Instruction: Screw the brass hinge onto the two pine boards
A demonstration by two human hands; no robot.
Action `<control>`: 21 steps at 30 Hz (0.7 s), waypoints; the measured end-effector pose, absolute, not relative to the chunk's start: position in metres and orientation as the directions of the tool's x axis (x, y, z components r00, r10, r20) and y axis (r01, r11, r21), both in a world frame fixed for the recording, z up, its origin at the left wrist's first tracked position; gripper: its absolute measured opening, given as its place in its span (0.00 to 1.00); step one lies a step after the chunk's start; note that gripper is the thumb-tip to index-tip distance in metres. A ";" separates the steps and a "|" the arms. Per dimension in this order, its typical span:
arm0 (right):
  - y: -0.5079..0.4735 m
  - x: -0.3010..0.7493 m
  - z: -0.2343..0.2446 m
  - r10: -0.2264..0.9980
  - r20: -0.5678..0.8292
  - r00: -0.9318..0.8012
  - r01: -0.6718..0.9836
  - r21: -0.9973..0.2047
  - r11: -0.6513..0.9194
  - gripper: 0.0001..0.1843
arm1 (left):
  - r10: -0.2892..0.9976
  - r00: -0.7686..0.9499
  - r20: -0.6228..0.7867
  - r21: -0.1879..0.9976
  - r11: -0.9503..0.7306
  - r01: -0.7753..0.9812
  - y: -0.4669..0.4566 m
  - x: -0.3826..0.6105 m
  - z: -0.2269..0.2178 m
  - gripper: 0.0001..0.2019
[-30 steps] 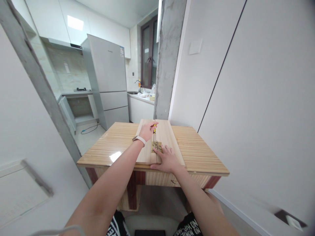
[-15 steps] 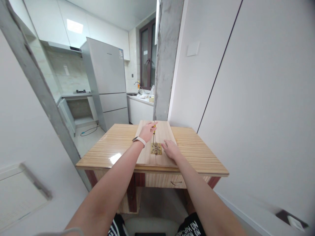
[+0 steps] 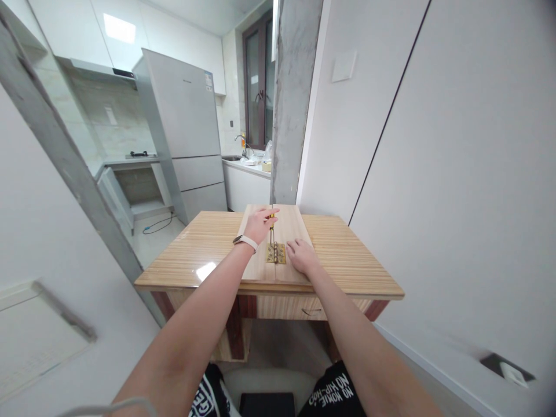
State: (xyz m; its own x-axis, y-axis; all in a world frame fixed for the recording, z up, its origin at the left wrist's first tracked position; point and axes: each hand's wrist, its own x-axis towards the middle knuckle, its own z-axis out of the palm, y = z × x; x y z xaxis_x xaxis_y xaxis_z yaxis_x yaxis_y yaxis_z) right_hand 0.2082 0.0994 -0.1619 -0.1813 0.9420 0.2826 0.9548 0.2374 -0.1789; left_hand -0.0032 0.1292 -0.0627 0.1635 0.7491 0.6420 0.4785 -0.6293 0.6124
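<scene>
My left hand (image 3: pixel 259 225), with a pale-banded watch on its wrist, grips a screwdriver (image 3: pixel 272 223) by its yellow and black handle, some fingers stretched out past it. The screwdriver stands upright, its shaft reaching down to the left leaf of a brass hinge (image 3: pixel 275 253). That hinge lies spread across the seam between two pale wooden boards (image 3: pixel 292 223) laid side by side. Right beside the hinge, my right hand (image 3: pixel 303 256) rests on the right board with its fingers slightly bent and nothing visible in them. Whether its fingertips touch the hinge edge I cannot tell.
The boards lie on a striped wooden desk (image 3: pixel 347 255) with a drawer (image 3: pixel 295 307) in front. A white wall (image 3: pixel 434 174) rises at the right and a grey pillar (image 3: pixel 293 116) behind. A refrigerator (image 3: pixel 182 110) stands in the kitchen beyond.
The view has tilted slightly down, so the surroundings sit higher. My right hand's fingers have drawn in a little beside the hinge. My left hand stays on the screwdriver.
</scene>
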 end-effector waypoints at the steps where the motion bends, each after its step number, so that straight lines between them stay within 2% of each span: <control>1: 0.100 0.208 -0.162 0.945 0.277 -0.172 0.956 -0.183 0.228 0.26 | 0.748 0.174 0.641 0.606 -0.632 0.483 0.128 -0.003 -0.062 0.16; 9: 0.102 0.209 -0.164 0.947 0.274 -0.167 0.960 -0.172 0.219 0.25 | 0.665 0.320 0.675 0.523 -0.737 0.428 0.132 0.002 -0.059 0.22; 15: 0.102 0.210 -0.164 0.950 0.264 -0.169 0.958 -0.183 0.221 0.25 | 0.739 0.259 0.622 0.635 -0.669 0.385 0.137 0.002 -0.063 0.22; 21: 0.100 0.210 -0.161 0.954 0.254 -0.157 0.958 -0.195 0.210 0.25 | 0.745 0.156 0.649 0.620 -0.636 0.460 0.132 -0.003 -0.062 0.16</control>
